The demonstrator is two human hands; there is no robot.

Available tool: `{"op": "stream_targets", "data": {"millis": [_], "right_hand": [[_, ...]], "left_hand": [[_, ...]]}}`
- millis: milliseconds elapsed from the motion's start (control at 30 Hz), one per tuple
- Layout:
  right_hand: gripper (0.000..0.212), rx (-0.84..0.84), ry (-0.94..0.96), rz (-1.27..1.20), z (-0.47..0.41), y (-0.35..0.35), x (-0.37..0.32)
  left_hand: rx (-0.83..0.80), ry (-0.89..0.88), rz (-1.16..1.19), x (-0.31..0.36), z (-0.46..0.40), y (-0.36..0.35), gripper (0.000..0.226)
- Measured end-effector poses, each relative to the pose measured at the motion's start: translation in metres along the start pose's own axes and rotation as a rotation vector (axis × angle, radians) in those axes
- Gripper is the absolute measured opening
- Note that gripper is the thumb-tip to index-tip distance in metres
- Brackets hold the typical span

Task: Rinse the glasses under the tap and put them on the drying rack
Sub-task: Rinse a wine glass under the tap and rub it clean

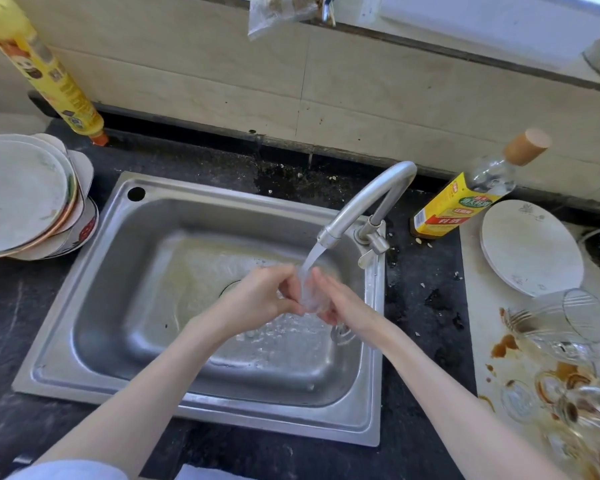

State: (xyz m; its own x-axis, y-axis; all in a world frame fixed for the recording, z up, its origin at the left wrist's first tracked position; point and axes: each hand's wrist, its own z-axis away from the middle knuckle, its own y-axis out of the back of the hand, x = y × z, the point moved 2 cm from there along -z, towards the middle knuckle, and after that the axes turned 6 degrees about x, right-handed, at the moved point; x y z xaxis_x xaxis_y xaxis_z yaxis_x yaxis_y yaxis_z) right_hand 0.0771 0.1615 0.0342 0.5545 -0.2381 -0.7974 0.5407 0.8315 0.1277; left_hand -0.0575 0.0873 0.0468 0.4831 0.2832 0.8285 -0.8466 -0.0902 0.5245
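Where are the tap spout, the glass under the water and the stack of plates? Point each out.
tap spout [368,199], head view, on the curved metal neck.
glass [309,294], head view, on its clear wall between both hands.
stack of plates [18,195], head view, on the top plate's face.

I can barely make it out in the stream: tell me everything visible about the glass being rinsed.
The glass is small, clear and looks like plain glass, blurred by running water. It is held over the sink between the left hand and right hand, directly under the tap stream. Its tilt and rim cannot be told.

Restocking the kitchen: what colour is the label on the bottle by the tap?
Yellow, with red and green patches; the bottle shows best in the head view.
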Motion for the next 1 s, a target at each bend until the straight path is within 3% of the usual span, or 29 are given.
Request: {"op": "stream_targets", "data": {"millis": [67,133,200,267,367,433,500,600,700,800,867,933,1000], "right_hand": [[0.041,0.079,-0.004,0.027,0.001,0.003,-0.003],[0.042,0.087,-0.034,0.072,-0.001,0.005,0.0],[0.07,0.006,-0.073,0.082,0.0,0.003,-0.002],[0.086,-0.048,-0.084,0.086,0.001,0.001,0.001],[0.05,0.0,-0.033,0.066,0.002,-0.003,-0.003],[0.048,0.07,-0.013,0.097,0.0,-0.001,-0.002],[0.039,0.073,-0.018,0.075,0.0,0.0,-0.005],[0.065,0.049,-0.093,0.066,-0.002,0.0,-0.003],[0.072,0.001,-0.064,0.006,-0.002,-0.002,0.004],[0.048,0.08,-0.018,0.043,-0.001,0.001,0.001],[0.039,0.105,-0.015,0.044,-0.002,0.003,-0.002],[0.056,0.087,-0.042,0.029,0.0,0.003,-0.004],[0.067,0.064,-0.08,-0.009,0.0,0.001,-0.003]], "left_hand": [[0.06,0.011,0.072,-0.001,0.003,-0.002,0.033],[-0.087,-0.048,0.089,0.0,0.006,-0.004,0.021],[-0.24,-0.052,0.041,-0.002,0.007,-0.004,0.016],[-0.218,-0.011,0.012,-0.004,0.004,-0.001,0.014],[0.018,0.074,0.05,-0.003,0.0,-0.001,0.032],[0.091,0.073,0.121,-0.003,0.004,-0.002,0.035],[-0.062,-0.023,0.119,0.002,0.007,-0.002,0.021],[-0.306,-0.043,-0.008,0.005,0.005,0.001,0.017],[-0.161,0.008,-0.016,0.009,-0.004,0.006,0.016],[0.025,0.058,0.122,0.006,-0.004,0.004,0.029],[-0.078,-0.002,0.111,0.005,-0.001,0.001,0.024],[-0.248,-0.029,0.011,0.005,0.0,0.0,0.022],[-0.28,-0.012,-0.013,0.006,-0.001,0.004,0.016]]}}
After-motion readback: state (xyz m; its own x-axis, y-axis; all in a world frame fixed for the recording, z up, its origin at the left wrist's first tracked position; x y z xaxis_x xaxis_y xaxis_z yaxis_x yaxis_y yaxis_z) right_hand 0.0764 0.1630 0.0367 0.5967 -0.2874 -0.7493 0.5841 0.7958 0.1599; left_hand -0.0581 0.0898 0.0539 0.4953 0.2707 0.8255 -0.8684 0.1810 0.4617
